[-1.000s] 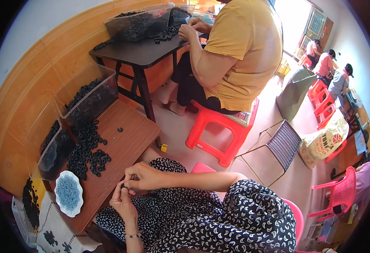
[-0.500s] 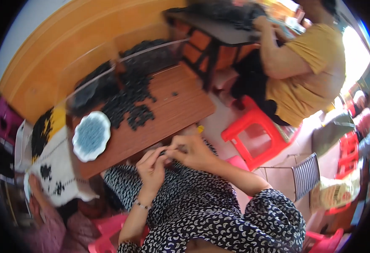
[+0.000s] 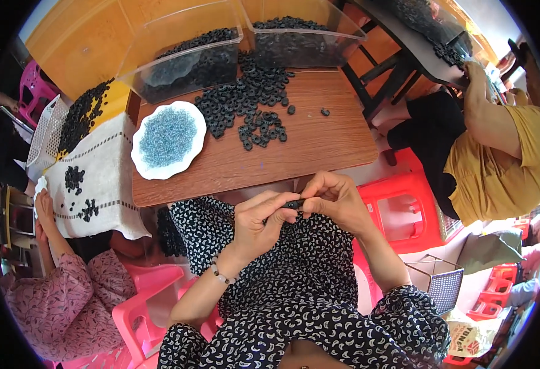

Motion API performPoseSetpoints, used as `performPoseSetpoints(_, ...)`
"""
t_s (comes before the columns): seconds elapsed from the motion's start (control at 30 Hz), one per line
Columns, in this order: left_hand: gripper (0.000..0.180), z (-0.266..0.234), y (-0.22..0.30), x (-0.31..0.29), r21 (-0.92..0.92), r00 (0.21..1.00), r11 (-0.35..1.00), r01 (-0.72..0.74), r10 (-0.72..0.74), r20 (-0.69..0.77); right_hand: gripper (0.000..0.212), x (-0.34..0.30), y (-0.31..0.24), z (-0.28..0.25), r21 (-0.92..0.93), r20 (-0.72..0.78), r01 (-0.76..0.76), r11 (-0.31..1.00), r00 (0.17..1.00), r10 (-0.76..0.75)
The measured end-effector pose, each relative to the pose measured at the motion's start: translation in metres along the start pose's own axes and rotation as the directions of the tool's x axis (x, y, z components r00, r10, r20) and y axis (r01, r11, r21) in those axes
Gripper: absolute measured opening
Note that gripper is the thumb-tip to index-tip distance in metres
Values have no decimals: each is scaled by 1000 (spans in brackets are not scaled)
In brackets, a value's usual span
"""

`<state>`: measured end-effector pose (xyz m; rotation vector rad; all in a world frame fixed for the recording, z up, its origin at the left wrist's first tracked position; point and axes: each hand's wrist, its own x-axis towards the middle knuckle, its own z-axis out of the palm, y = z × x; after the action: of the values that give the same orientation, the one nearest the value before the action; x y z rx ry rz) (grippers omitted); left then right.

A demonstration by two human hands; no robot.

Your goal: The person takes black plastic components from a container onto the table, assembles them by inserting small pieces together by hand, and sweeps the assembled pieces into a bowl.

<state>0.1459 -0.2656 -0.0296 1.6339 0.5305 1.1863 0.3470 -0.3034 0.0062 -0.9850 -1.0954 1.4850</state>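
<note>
Above my lap, just off the near edge of the table, my two hands meet. My left hand (image 3: 259, 222) is closed, pinching a small black ribbed part (image 3: 293, 204) between thumb and forefinger. The thumb and forefinger of my right hand (image 3: 339, 202) press together at the other end of the same part; anything tiny between these fingertips is hidden. Beyond my hands, similar small black parts (image 3: 245, 95) lie heaped on the brown wooden table (image 3: 319, 138). To the left stands a white scalloped plate (image 3: 200, 120) full of tiny clear-blue pieces (image 3: 168, 136).
Two clear bins (image 3: 187, 64) (image 3: 294, 43) of black parts line the table's back. At left, a co-worker's hands (image 3: 44, 212) rest by a cloth-covered table (image 3: 101, 178). A person in a yellow shirt (image 3: 497, 166) works at right, near a red stool (image 3: 402, 206).
My view has shifted, so the table sits more central and level and the blur has gone. Both hands remain together at the small black part.
</note>
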Motion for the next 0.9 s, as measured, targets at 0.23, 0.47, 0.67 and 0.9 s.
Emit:
performPoseSetpoints(0.23, 22, -2, 4, 2, 21, 1000, 1000, -7, 7, 10, 14, 3, 3, -1, 19, 12, 40, 999, 999, -40)
performPoseSetpoints(0.47, 22, -6, 3, 4, 155, 997, 985, -80, 81, -5, 14, 5, 2, 3, 31, -12, -21, 999, 1000, 21)
performPoseSetpoints(0.67, 22, -6, -4, 5, 132, 999, 991, -37, 39, -9, 11, 8, -2, 5, 9, -57, -65, 998, 996, 65)
performPoseSetpoints(0.9, 22, -5, -14, 2, 63, 999, 998, 5, -2, -38, 7, 7, -8, 14, -50, -132, -100, 994, 987, 93)
